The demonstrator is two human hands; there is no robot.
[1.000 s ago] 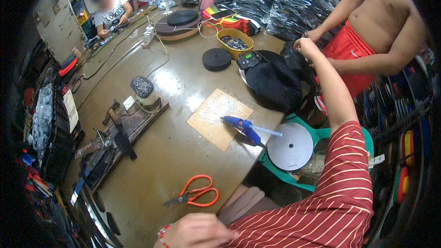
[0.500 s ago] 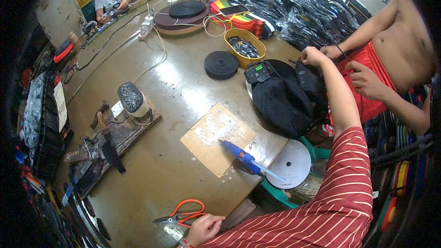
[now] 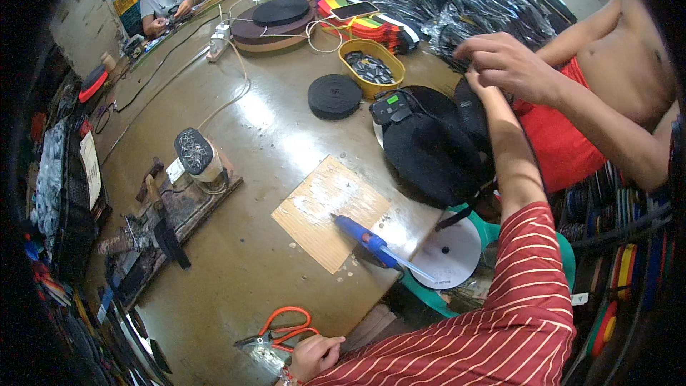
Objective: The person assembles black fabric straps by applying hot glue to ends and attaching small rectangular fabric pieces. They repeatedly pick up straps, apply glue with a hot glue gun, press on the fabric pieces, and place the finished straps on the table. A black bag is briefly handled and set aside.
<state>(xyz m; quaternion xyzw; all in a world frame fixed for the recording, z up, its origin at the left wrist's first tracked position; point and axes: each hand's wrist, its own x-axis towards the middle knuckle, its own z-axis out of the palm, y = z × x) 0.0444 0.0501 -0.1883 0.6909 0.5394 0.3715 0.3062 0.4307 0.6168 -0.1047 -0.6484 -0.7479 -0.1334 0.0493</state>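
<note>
My left hand [image 3: 314, 357] rests on the table's near edge, fingers loosely curled in, nothing seen in it. Orange-handled scissors [image 3: 286, 329] lie just beside it. My right hand [image 3: 484, 86] reaches far out to the right, at the upper edge of a soft black cap-like cloth item [image 3: 436, 154]. A co-worker's hand [image 3: 511, 64] passes over it and hides most of its fingers. On the cloth item sits a small black device [image 3: 391, 107] with a green display and a cable. A blue glue gun [image 3: 368, 239] lies on a stained cardboard piece [image 3: 304, 232].
A yellow tub [image 3: 393, 89] of small dark parts and a black webbing roll [image 3: 334, 96] stand beyond. A hammer [image 3: 153, 193] and a pot of metal bits [image 3: 204, 161] sit on a board at left. A white reel [image 3: 446, 257] rests on a green stool [image 3: 500, 232].
The co-worker's hand has risen and moved left, over my right hand. The view has shifted slightly. My left hand stays beside the scissors.
</note>
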